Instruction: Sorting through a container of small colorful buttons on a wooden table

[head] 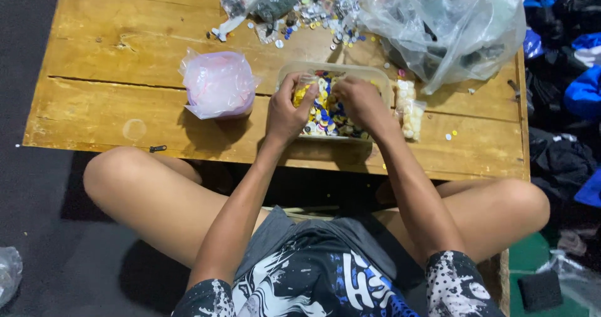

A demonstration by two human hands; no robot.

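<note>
Hands, left (289, 111) and right (359, 101), pinching buttons (326, 113), apparently, in clear tub (369, 72); many still heaped inside, more scattered buttons (325, 16) beyond.

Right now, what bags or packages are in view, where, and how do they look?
Pink-tinted knotted plastic bag: table, left of the hands, rounded.
Large clear crumpled plastic bag: table's far right corner.
Small clear packet of pale beads: right of the clear tub.
Small clear packets: far edge, dark contents.
No labels or screens.
</note>
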